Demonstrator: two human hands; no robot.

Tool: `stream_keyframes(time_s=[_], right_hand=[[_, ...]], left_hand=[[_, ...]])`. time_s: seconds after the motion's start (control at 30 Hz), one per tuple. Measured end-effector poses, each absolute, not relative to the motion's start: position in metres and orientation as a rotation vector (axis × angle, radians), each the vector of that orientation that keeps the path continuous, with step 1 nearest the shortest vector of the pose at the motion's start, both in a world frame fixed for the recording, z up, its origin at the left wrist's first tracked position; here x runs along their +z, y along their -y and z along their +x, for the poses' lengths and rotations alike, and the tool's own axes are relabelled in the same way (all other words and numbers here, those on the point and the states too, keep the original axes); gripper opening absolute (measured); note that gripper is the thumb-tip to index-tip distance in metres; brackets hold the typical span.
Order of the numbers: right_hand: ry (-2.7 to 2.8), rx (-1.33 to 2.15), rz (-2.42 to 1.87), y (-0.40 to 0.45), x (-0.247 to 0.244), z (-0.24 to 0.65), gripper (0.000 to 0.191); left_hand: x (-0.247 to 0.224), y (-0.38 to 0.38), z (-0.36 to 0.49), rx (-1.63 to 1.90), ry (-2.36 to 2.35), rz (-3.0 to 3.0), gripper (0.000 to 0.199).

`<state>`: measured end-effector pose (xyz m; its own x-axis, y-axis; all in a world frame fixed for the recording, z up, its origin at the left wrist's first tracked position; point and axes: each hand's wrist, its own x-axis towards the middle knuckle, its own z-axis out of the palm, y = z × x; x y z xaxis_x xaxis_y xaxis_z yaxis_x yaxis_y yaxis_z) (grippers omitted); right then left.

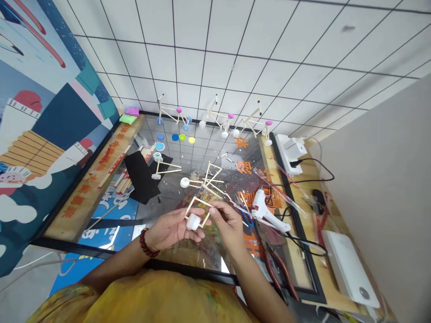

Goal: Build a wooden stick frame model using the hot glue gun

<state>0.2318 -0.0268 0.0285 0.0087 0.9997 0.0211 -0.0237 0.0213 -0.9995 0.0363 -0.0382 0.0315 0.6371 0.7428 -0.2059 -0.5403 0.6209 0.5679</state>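
Between my two hands, above the near part of the glass table, is a small wooden stick frame (202, 201) with a white bottle cap (193, 222) at its lower end. My left hand (171, 229) pinches the frame beside the cap, palm partly turned up. On the other side, my right hand (227, 222) grips the frame's right corner between thumb and fingers. Just beyond lies another stick assembly (210, 181) with a white cap (184, 182) on its left end. A smaller stick piece with caps (168, 168) stands farther left.
A white glue gun (269, 213) lies at right, near red-handled pliers (278, 264) and blue scissors (247, 219). Finished-looking stick models (217, 117) line the back edge. Black sheets (141, 177), bundled sticks (124, 179) and loose caps (175, 137) lie left. A power strip (289, 154) sits right.
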Motion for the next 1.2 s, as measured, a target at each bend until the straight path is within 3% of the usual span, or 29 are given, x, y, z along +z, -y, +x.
stream_keyframes(time_s=[0.2, 0.3, 0.43, 0.5, 0.57, 0.63, 0.7, 0.8, 0.97, 1.13, 1.2], right_hand=[[1.257, 1.100, -1.076, 0.029, 0.032, 0.234, 0.012], [1.260, 1.055, -0.983, 0.031, 0.031, 0.236, 0.020], [1.265, 0.978, -0.934, 0.035, 0.031, 0.241, 0.023], [1.316, 0.913, -0.933, 0.036, 0.034, 0.242, 0.020], [1.395, 0.856, -0.939, 0.038, 0.036, 0.242, 0.019], [1.487, 0.828, -0.948, 0.041, 0.038, 0.240, 0.019], [1.569, 0.825, -0.956, 0.042, 0.038, 0.238, 0.020], [1.619, 0.808, -0.951, 0.041, 0.038, 0.235, 0.020], [1.571, 0.809, -0.931, 0.039, 0.038, 0.236, 0.019], [1.419, 0.924, -1.085, 0.027, 0.043, 0.250, 0.019], [1.229, 1.047, -1.175, 0.012, 0.052, 0.251, 0.033]], left_hand=[[0.042, 0.040, 0.029, 0.743, -0.698, 0.784, 0.037], [0.063, 0.035, 0.019, 0.713, -0.571, 0.755, 0.034], [0.111, -0.006, -0.009, 1.055, -0.621, 0.983, 0.024], [0.128, -0.048, -0.026, 1.362, -0.761, 1.171, 0.031], [0.128, -0.096, -0.035, 1.574, -0.987, 1.407, 0.053], [0.114, -0.142, -0.034, 1.530, -1.253, 1.650, 0.079], [0.091, -0.177, -0.024, 1.260, -1.480, 1.842, 0.088], [0.059, -0.205, -0.004, 0.860, -1.567, 2.099, 0.090], [0.042, -0.206, 0.012, 0.648, -1.507, 2.229, 0.089], [0.069, -0.162, 0.014, 0.962, -1.281, 2.483, 0.087], [0.082, -0.135, 0.020, 1.154, -1.134, 2.576, 0.088]])
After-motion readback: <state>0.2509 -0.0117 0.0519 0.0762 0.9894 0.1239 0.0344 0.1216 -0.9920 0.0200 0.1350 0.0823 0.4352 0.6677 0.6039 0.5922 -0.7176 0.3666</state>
